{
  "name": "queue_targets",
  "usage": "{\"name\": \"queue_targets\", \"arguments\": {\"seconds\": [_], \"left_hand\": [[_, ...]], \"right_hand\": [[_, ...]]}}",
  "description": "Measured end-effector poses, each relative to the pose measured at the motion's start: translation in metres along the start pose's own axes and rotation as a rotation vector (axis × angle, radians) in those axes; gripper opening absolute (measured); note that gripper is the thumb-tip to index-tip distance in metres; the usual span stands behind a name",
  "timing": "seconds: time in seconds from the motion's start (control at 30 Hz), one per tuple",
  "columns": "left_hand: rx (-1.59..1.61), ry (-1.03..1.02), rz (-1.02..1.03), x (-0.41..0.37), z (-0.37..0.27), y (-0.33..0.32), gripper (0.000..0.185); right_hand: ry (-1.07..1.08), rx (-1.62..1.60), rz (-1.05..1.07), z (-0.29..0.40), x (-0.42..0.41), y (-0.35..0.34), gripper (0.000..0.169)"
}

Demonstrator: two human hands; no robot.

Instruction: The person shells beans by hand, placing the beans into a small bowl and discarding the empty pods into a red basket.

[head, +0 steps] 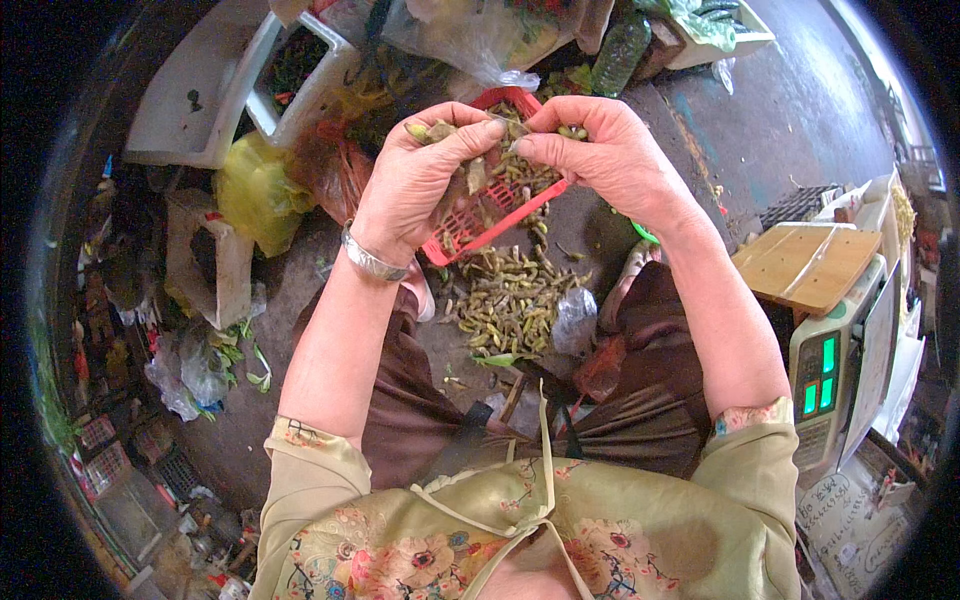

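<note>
My left hand [427, 161] is closed around several soybean pods [439, 133], with thumb and forefinger pinched together. My right hand [600, 154] faces it, and pods [572, 133] show between its curled fingers. The fingertips of both hands nearly meet; what exactly is pinched there is too small to tell. Below them lies a red plastic basket [510, 225] with slotted walls, partly hidden by my hands and holding more pods. Between my feet, a heap of yellow-brown soybean pods [502, 304] spreads over the floor beside a crumpled clear plastic bag [575, 321].
A digital scale [825, 382] with a wooden board [808, 264] on top stands at the right. To the left are a yellow plastic bag [262, 195] and foam boxes [176, 142]. A green plastic bottle [621, 56] and a vegetable-filled box [757, 37] lie ahead.
</note>
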State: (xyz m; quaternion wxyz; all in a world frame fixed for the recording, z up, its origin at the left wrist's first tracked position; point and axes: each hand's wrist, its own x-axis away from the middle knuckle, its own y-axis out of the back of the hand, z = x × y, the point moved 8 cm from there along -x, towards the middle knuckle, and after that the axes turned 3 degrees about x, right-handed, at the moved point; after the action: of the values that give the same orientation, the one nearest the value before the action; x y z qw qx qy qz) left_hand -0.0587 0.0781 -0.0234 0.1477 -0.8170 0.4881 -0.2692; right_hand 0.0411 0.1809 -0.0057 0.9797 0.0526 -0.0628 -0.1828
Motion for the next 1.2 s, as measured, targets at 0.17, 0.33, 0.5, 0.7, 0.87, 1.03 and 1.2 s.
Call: {"name": "queue_targets", "arguments": {"seconds": [0.17, 0.33, 0.5, 0.7, 0.87, 1.03, 1.2], "left_hand": [[-0.010, 0.000, 0.020, 0.001, 0.001, -0.003, 0.008], [-0.016, 0.030, 0.063, 0.001, 0.003, -0.003, 0.007], [-0.009, 0.038, 0.018, 0.002, 0.005, -0.005, 0.005], [0.004, 0.059, 0.027, 0.003, 0.006, -0.003, 0.002], [0.025, 0.038, 0.057, 0.004, 0.003, -0.005, 0.002], [-0.014, 0.099, 0.092, 0.006, 0.003, -0.004, 0.002], [-0.032, 0.004, 0.046, 0.007, 0.002, -0.009, 0.005]], "right_hand": [[0.061, 0.084, -0.018, 0.003, -0.001, 0.001, 0.019], [0.078, 0.114, -0.035, 0.003, 0.000, 0.002, 0.020], [0.126, 0.172, -0.069, 0.006, 0.002, 0.000, 0.021], [-0.049, 0.011, 0.036, -0.001, 0.003, -0.006, 0.023], [-0.132, -0.307, 0.159, -0.014, 0.001, -0.013, 0.022], [-0.208, -0.493, 0.191, -0.017, 0.003, -0.019, 0.017], [-0.257, -0.457, 0.131, -0.016, 0.004, -0.017, 0.016]]}}
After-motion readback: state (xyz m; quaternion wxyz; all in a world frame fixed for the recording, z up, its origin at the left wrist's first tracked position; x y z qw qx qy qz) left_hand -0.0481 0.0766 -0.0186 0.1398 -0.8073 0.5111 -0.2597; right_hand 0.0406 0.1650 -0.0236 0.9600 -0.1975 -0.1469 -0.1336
